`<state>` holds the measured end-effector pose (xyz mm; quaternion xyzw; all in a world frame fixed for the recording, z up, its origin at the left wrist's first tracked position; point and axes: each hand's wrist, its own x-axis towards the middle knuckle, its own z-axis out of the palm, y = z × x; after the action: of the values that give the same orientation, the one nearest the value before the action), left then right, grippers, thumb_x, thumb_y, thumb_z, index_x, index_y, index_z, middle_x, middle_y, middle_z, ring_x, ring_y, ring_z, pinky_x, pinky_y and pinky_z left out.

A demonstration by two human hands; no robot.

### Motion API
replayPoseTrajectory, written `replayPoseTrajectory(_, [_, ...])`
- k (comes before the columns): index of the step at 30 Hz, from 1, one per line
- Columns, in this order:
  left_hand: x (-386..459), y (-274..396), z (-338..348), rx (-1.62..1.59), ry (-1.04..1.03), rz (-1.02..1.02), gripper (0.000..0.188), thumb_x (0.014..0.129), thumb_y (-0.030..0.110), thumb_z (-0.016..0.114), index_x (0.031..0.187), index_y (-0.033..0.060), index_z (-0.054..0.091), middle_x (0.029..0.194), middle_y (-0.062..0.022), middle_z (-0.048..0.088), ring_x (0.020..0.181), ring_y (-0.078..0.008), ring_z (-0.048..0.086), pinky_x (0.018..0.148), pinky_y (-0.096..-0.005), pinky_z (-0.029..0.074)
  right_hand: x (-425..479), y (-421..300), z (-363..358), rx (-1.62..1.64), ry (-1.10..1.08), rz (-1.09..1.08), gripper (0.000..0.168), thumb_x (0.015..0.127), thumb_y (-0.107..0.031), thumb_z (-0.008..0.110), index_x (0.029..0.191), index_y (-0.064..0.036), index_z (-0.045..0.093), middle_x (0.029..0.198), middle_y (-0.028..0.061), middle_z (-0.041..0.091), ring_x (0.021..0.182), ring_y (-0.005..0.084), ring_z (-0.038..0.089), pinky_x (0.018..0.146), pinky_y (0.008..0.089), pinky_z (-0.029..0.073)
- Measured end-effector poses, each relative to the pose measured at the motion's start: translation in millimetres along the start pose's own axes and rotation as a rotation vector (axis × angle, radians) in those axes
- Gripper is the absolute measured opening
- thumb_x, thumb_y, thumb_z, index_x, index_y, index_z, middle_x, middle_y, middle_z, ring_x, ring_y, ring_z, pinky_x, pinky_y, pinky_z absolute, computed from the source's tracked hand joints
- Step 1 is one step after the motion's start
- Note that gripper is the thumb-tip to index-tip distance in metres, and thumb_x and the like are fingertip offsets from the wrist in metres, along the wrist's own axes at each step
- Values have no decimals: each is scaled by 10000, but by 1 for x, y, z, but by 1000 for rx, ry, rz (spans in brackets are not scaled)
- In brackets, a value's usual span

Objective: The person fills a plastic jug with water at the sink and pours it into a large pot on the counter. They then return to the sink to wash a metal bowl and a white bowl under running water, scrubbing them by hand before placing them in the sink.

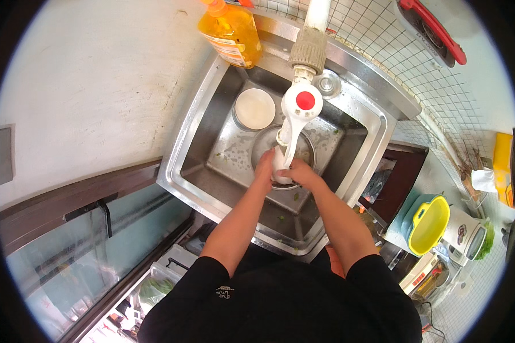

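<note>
Below the white tap (302, 100), both of my hands hold a white piece of crockery, probably a bowl (280, 176), tilted on edge. My left hand (265, 169) is against its left side, and my right hand (302, 175) grips its right side. The tap lever hides part of it. Under my hands a round metal basin (262, 148) rests on the floor of the stainless steel sink (236, 148). Another white bowl (254, 109) sits in the sink's far left corner, apart from my hands.
An orange soap pump bottle (234, 36) stands on the sink's back left rim. A metal drain strainer (327, 84) lies behind the tap. To the right are a yellow plastic basin (430, 225) and a red-handled tool (435, 32) on the wall. A wall borders the sink's left.
</note>
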<state>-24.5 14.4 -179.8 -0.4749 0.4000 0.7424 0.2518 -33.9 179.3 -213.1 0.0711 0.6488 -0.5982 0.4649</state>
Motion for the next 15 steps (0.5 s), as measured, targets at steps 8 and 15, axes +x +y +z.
replayPoseTrajectory(8, [-14,15,-6,52,-135,344,529,945,323,642,1367,22,540,1332,-118,576,1154,-209,560,975,-335,446,-33,-26,5,1192,-104,61,523,952,-405,620,1317,-35,564,1260,135,647,1132,298,631,1025,471,473])
replayPoseTrajectory(15, [-51,11,3,834,54,1208,545,888,211,705,1351,-5,515,1247,-182,599,1115,-245,587,960,-340,464,-36,-42,13,1365,-87,87,626,967,-568,506,1316,-52,574,1287,136,636,1168,304,608,1048,484,449])
